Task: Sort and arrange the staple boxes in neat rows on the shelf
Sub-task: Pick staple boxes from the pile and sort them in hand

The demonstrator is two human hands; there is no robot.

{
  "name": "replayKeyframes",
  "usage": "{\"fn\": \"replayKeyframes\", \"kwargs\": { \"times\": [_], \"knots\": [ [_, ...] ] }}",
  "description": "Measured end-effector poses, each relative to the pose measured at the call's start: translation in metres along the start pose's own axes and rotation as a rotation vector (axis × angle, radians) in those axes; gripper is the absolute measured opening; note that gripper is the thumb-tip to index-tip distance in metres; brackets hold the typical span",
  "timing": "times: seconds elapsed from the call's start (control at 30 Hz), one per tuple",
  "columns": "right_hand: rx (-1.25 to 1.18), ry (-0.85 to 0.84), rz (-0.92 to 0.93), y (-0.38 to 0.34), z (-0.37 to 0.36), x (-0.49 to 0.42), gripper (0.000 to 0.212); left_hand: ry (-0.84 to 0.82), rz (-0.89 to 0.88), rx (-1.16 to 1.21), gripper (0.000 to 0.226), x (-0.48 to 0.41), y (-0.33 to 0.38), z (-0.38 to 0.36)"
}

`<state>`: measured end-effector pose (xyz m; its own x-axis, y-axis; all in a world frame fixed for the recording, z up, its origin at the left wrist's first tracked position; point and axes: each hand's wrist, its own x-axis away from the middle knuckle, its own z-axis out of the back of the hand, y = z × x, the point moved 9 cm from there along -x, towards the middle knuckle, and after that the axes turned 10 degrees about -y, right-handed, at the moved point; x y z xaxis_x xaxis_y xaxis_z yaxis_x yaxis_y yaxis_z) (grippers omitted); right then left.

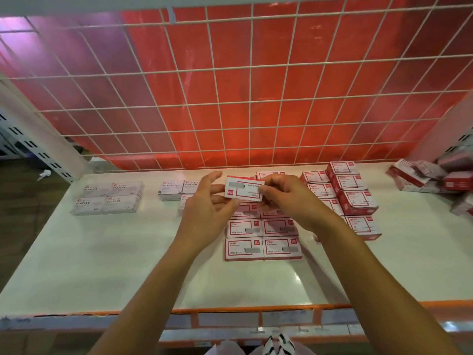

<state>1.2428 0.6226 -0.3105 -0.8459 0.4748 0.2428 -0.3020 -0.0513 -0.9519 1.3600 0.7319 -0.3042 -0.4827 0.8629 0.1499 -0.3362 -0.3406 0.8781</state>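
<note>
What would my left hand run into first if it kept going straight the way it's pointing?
The red-and-white staple box it holds with the right hand. The left hand points toward the wire grid; beyond that box probably come the far boxes of the middle rows, though depth is unclear.

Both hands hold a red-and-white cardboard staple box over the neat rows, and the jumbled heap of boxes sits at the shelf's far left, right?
Wrong side: the head view shows the jumbled heap at the white shelf's far right; the left hand and right hand do hold the staple box.
</note>
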Motion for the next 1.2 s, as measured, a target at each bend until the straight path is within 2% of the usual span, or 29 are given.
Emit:
{"fn": "replayKeyframes", "kwargs": {
  "times": [0.13, 0.23, 0.3, 0.4, 0.5, 0.57, 0.67, 0.8, 0.97, 1.2],
  "knots": [
    [-0.105, 0.074, 0.027, 0.003, -0.005, -0.001, 0.012, 0.095, 0.196, 0.096, 0.048, -0.001, -0.016, -0.004],
    [-0.058, 0.107, 0.087, 0.002, -0.015, -0.003, 0.018, 0.071, 0.188, 0.213, 0.03, -0.006, -0.013, -0.014],
    [0.003, 0.144, 0.122, 0.001, -0.02, -0.003, 0.017, 0.075, 0.173, 0.22, 0.031, -0.009, -0.006, -0.015],
    [0.131, 0.177, 0.151, -0.004, -0.024, -0.004, 0.017, 0.08, 0.164, 0.114, 0.051, -0.012, -0.001, -0.012],
    [0.205, 0.159, 0.143, -0.006, -0.022, -0.006, 0.022, 0.055, 0.113, 0.065, 0.053, -0.018, 0.004, -0.008],
    [0.267, 0.162, 0.119, -0.005, -0.014, -0.006, 0.028, 0.05, 0.103, -0.096, 0.054, -0.024, 0.01, -0.002],
    [0.344, 0.231, 0.059, -0.005, 0.009, -0.005, 0.034, 0.067, 0.09, -0.431, 0.049, -0.037, 0.022, 0.007],
    [0.485, 0.301, -0.035, -0.005, 0.038, -0.005, 0.037, 0.027, 0.013, -0.725, 0.033, -0.053, 0.024, 0.002],
    [0.638, 0.298, -0.116, 0.0, 0.056, -0.014, 0.04, -0.022, 0.022, -0.861, 0.013, -0.073, 0.016, -0.007],
    [0.711, 0.198, -0.216, 0.008, 0.056, -0.026, 0.044, -0.176, 0.002, -0.911, 0.019, -0.092, 0.011, -0.02]
  ]
}}
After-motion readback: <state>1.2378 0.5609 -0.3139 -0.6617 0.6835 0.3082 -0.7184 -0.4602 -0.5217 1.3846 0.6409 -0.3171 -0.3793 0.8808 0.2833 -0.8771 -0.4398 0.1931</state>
